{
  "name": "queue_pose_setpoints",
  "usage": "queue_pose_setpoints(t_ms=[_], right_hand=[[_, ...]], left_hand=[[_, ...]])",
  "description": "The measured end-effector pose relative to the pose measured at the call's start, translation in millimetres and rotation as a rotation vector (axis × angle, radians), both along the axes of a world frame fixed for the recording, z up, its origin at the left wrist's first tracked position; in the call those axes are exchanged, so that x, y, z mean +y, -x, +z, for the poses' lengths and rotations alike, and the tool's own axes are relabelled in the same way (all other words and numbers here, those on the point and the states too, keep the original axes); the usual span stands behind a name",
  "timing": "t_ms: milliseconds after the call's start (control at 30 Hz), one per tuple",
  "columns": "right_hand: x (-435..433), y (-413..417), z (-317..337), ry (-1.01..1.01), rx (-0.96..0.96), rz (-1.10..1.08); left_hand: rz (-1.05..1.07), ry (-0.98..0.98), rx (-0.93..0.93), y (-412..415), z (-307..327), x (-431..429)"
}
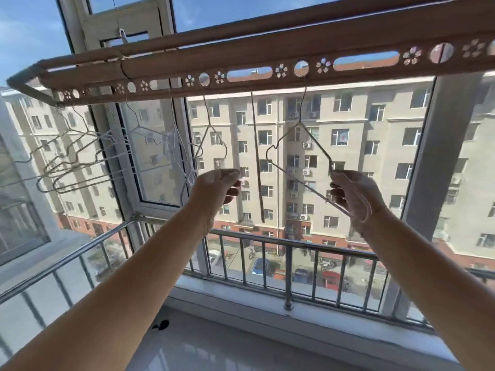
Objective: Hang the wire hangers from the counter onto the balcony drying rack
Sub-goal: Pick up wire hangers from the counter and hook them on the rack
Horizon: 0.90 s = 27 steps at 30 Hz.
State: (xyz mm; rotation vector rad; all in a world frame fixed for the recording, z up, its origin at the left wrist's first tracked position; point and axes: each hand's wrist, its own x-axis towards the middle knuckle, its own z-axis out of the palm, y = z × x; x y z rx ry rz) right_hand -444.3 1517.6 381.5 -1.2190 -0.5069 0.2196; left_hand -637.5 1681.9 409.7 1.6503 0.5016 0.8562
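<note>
The drying rack (267, 60) is a tan bar with round and oval holes, running across the top of the view. Several wire hangers (80, 156) hang from its left part. One wire hanger (211, 129) hangs from a round hole left of centre; my left hand (217, 188) is raised below it with fingers curled round its lower wire. Another wire hanger (297, 145) hangs from a round hole at centre. My right hand (353, 194) grips its lower right end and bottom wire.
A thin rod (257, 156) hangs straight down from the rack between my hands. A metal railing (289, 253) runs along the window below, with a white sill (241, 303) in front. An open window sash (150, 156) stands at left.
</note>
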Motion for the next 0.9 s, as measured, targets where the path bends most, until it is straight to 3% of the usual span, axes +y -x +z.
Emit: queue_pose_setpoints(t_ms=[133,267,400,633,900], right_hand=[[-28.5,4.5,-47.6,0.193,-0.105,-0.070],[-59.1,10.0,-85.7,0.370,-0.201,-0.126],[-98.7,7.6,-112.7,0.498,-0.263,-0.194],[-212.1,-5.6,-136.9,0.578,-0.244,-0.360],[-408.4,-23.1,-157.9,0.661,-0.132,-0.552]], left_hand=[[-0.019,-0.093,0.093,11.5,-51.7,-19.2],[-0.143,-0.254,0.275,11.3,-109.3,-60.0],[-0.284,-0.303,0.319,-4.8,-138.4,-108.8],[-0.501,-0.268,0.329,-56.6,-158.2,-195.6],[-0.770,-0.373,0.374,-123.9,-181.6,-356.1]])
